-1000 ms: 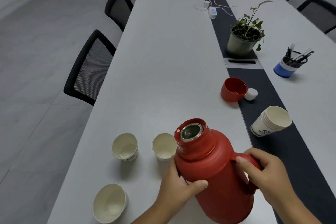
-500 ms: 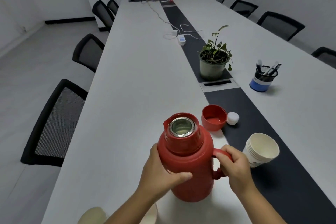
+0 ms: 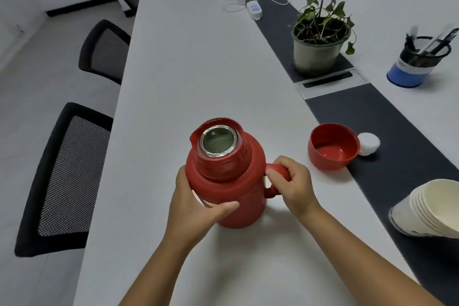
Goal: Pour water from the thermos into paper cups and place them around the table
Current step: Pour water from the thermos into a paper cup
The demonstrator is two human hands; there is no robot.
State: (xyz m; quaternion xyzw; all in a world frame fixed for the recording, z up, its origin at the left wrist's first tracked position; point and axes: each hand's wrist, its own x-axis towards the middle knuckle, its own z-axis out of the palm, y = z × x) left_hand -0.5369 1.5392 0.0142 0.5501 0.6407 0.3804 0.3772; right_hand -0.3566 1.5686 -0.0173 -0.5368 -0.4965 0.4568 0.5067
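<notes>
The red thermos point(image 3: 231, 176) stands upright on the white table point(image 3: 198, 69), its mouth uncovered and showing a metal rim. My left hand point(image 3: 196, 206) wraps the left side of its body, thumb across the front. My right hand point(image 3: 290, 186) grips the red handle on its right side. The thermos's red cap point(image 3: 332, 146) lies mouth up to the right, with a white stopper point(image 3: 368, 143) beside it on the dark centre strip. A stack of white paper cups point(image 3: 429, 208) lies on its side at the right edge. The separate cups are out of view.
A potted plant point(image 3: 320, 40) stands on the dark centre strip, a blue pen holder point(image 3: 417, 62) to its right. A white charger and cable point(image 3: 253, 7) lie farther up. Black mesh chairs point(image 3: 67, 176) line the table's left edge.
The thermos went from tilted over the single cups to standing upright on the table. The view has shifted, and the separate cups have left the frame. Both hands kept their hold.
</notes>
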